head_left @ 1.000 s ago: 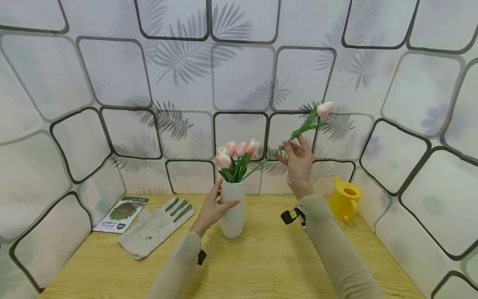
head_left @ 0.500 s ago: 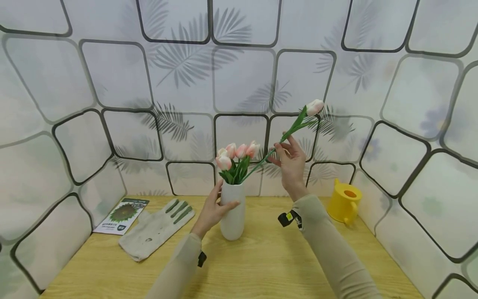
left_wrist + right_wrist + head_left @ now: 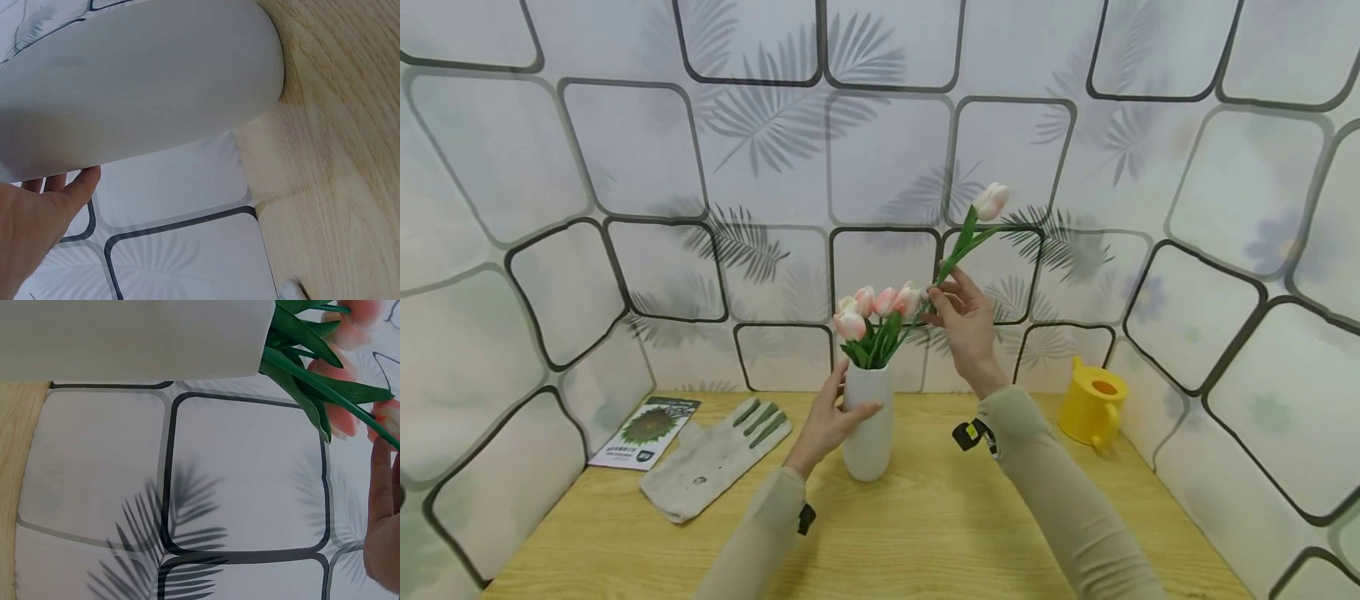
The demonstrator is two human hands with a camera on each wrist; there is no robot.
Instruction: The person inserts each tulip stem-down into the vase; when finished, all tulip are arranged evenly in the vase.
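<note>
A white vase (image 3: 868,429) stands upright on the wooden table, several pink-and-white tulips (image 3: 886,302) bunched in its mouth. My left hand (image 3: 827,425) grips the vase's left side, thumb across the front; the left wrist view has the hand (image 3: 34,228) against the vase wall (image 3: 150,81). Above and right of the vase, my right hand (image 3: 967,329) pinches one more tulip (image 3: 991,202) by its green stem, just below the leaves. This tulip leans right, and its lower stem (image 3: 337,397) runs into the vase mouth in the right wrist view. The stem's end is hidden inside.
At the table's right stands a yellow watering can (image 3: 1086,408). To the left lie a pale work glove (image 3: 707,471) with green finger patches and a packet (image 3: 643,429) picturing a sunflower. Patterned walls (image 3: 760,275) close off the table's back and sides.
My right hand has moved left toward the vase, bringing the tulip more upright, its bloom shifting left and slightly up. The left hand and vase have stayed in place.
</note>
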